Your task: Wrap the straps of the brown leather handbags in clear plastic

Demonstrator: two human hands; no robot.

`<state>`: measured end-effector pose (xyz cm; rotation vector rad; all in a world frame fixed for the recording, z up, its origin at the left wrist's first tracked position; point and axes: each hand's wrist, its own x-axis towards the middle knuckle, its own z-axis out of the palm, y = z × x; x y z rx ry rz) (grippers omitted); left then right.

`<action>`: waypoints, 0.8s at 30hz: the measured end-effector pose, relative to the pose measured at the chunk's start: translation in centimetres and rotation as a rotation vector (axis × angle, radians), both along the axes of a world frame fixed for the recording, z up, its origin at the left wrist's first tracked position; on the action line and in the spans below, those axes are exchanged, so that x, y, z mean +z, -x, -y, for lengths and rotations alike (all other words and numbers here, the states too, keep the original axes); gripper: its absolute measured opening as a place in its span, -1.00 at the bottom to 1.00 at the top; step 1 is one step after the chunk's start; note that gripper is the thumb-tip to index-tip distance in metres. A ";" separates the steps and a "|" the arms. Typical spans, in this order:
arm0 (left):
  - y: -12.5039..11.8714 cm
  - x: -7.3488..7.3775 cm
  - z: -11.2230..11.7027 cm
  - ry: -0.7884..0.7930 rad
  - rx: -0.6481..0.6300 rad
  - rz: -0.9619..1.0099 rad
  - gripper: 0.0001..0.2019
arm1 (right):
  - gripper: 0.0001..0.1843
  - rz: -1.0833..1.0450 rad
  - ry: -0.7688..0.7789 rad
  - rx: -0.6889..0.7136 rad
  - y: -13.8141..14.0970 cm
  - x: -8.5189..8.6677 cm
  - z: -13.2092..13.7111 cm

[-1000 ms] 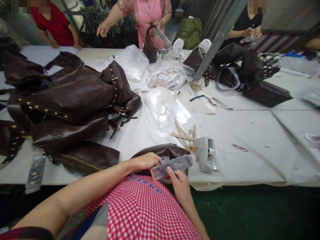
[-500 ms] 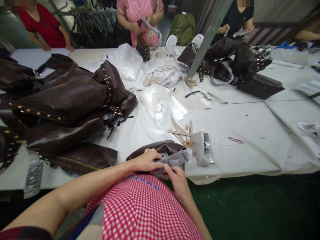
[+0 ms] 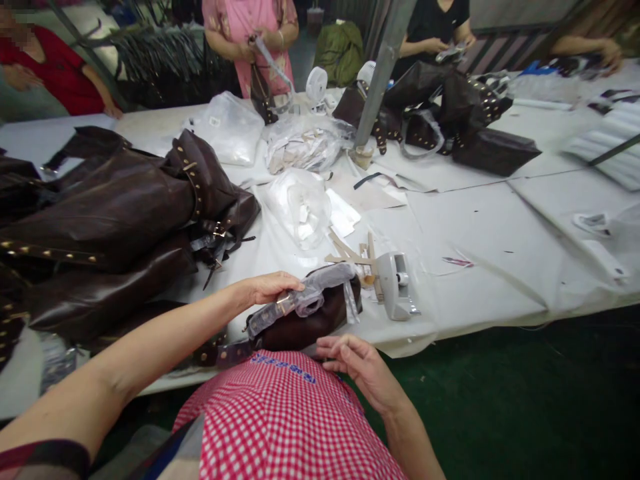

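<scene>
A dark brown leather handbag point(image 3: 313, 320) lies at the table's front edge, against my checked apron. Across its top runs a bag handle point(image 3: 327, 275) wrapped in clear plastic, with a loose tail of wrap hanging at the right end. My left hand point(image 3: 274, 287) is closed at the far side of this handle, its fingertips partly hidden behind it. Just right of the bag, my right hand point(image 3: 350, 357) is apart from it, fingers loosely bent and separated, holding nothing.
A grey tape dispenser point(image 3: 395, 287) stands right of the bag, beside cardboard strips point(image 3: 367, 260). Studded brown bags point(image 3: 100, 200) pile up at left. Plastic bags point(image 3: 300, 207) lie further back, near a metal post point(image 3: 383, 73). Several co-workers are across the table.
My right hand has let go of the wrapped handle and drawn back toward me. The handle now stretches across the bag under my left hand. The view has shifted right.
</scene>
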<state>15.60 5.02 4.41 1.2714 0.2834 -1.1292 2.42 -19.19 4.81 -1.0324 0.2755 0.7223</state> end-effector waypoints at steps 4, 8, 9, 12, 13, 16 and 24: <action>-0.9 0.1 -1.8 -0.035 0.073 -0.010 -0.68 | -0.66 -0.066 0.072 -0.183 0.6 -2.9 3.7; -1.0 0.4 -3.3 -0.055 0.109 0.024 -0.69 | -0.56 -0.121 0.343 -0.323 -0.5 -7.3 6.5; -1.0 0.5 -3.6 -0.057 0.117 0.033 -0.68 | -0.55 -0.105 0.414 -0.314 -1.0 -8.3 6.9; -0.5 0.5 -4.3 -0.068 0.140 0.055 -0.66 | -0.57 0.093 0.724 -0.171 -3.6 -10.8 7.2; -0.3 0.5 -4.4 -0.069 0.145 0.063 -0.65 | -0.59 0.195 0.858 -0.096 -4.8 -11.4 7.2; 0.4 0.7 -4.6 -0.067 0.161 0.076 -0.63 | -0.64 0.440 1.162 0.084 -9.3 -12.5 6.8; 1.2 1.0 -4.1 -0.069 0.284 0.078 -0.62 | -0.71 0.705 1.454 0.323 -21.9 -14.4 3.1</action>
